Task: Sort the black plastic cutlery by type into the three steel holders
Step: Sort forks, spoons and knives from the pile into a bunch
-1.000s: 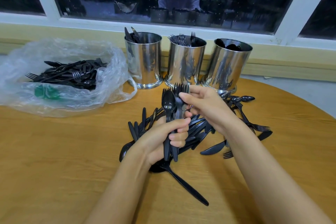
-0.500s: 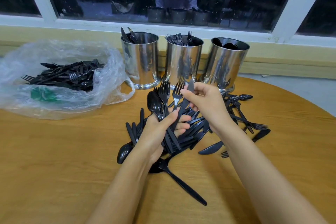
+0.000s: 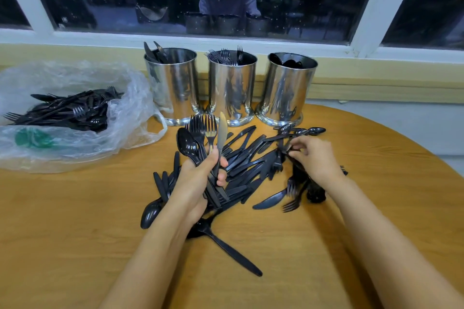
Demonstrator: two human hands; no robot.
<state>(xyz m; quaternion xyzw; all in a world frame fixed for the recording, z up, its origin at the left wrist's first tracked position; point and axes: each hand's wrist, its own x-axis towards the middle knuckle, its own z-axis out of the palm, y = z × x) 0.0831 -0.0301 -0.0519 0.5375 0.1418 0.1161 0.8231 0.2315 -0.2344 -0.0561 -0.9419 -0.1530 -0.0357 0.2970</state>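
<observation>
My left hand [image 3: 198,183] grips an upright bunch of black cutlery [image 3: 200,135]: a spoon, forks and a knife fanned above the fist. My right hand [image 3: 313,158] reaches into the right side of the loose pile [image 3: 248,158] and pinches a thin handle there. Three steel holders stand in a row by the window: the left one [image 3: 173,85] has knives, the middle one [image 3: 232,88] forks, the right one [image 3: 286,88] spoons.
A clear plastic bag [image 3: 75,113] with more black cutlery lies at the left. The round wooden table [image 3: 62,233] ends at the right in a curved edge. A single spoon [image 3: 226,246] lies near me. The window sill runs behind the holders.
My right hand has let go of the bunch and moved right and down into the pile. A knife now stands in my left hand's bunch.
</observation>
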